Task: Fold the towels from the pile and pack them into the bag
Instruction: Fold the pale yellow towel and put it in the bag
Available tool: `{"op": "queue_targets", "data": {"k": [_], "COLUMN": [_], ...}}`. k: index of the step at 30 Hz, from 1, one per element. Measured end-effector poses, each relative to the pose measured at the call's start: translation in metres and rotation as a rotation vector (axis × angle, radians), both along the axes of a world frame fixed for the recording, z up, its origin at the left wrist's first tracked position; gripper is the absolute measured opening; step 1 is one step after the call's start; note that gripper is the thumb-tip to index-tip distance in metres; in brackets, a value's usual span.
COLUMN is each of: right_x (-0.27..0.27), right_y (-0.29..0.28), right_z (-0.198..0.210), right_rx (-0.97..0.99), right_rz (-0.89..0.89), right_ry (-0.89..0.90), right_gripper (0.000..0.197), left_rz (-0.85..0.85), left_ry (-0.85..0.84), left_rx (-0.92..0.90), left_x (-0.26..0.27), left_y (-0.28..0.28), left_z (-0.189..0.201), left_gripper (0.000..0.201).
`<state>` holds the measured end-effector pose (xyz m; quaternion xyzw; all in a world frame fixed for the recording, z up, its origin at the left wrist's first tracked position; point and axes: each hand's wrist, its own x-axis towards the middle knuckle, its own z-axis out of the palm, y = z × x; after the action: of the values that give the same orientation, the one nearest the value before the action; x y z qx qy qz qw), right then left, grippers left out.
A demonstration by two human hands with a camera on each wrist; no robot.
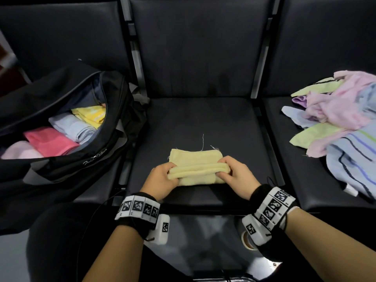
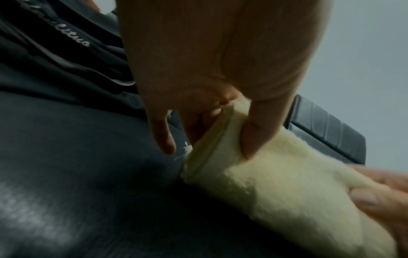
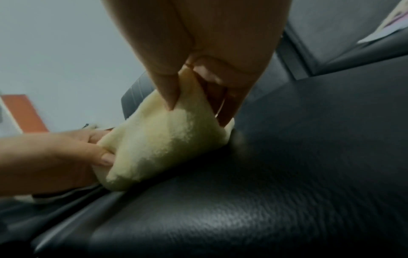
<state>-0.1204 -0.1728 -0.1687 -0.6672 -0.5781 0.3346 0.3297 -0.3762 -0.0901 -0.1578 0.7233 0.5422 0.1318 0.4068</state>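
The towel (image 1: 195,161), pale yellow and partly folded, lies on the middle seat (image 1: 203,119). The left hand (image 1: 162,178) pinches the left end of its raised fold, and the right hand (image 1: 236,174) pinches the right end. The bag (image 1: 61,94) sits open on the left seat with folded towels inside. The pile (image 1: 337,119) lies on the right seat.
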Motion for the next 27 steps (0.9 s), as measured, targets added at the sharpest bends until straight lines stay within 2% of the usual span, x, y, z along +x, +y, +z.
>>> {"op": "queue_targets", "data": {"k": [3,6,10,14,19,21,24,27], "right_x": [0.008,0.010,0.009,0.006,0.007,0.007,0.009,0.009], "right_y": [0.001,0.006,0.016,0.026,0.032,0.036,0.041,0.042], "right_z": [-0.004,-0.009,-0.015,-0.021,-0.020,-0.019,-0.019,-0.018], "right_rx": [0.035,0.038,-0.028,-0.131,-0.274,-0.340,-0.397,-0.421], "right_rz": [-0.082,-0.141,-0.238,-0.265,-0.222,-0.172,-0.127,-0.114], "right_ry": [0.068,0.135,0.160,0.018,-0.087,-0.149,-0.204,-0.206], "right_gripper": [0.019,0.020,0.015,0.016,0.049,0.055,0.040,0.029], "left_rz": [0.024,0.090,0.196,0.278,0.299,0.306,0.305,0.374], "left_ry": [-0.232,-0.298,-0.237,-0.153,-0.062,-0.020,0.063,0.093], "left_rx": [-0.182,-0.214,-0.118,-0.051,-0.062,-0.056,-0.038,-0.049], "left_x": [-0.002,-0.001,0.008,0.013,0.016,0.017,0.020,0.021], "left_y": [0.003,0.006,0.007,0.009,0.011,0.012,0.012,0.009], "left_z": [0.002,-0.001,-0.012,-0.020,-0.024,-0.025,-0.026,-0.024], "left_gripper": [0.016,0.010,0.011,0.008,0.012,0.014,0.018,0.022]}}
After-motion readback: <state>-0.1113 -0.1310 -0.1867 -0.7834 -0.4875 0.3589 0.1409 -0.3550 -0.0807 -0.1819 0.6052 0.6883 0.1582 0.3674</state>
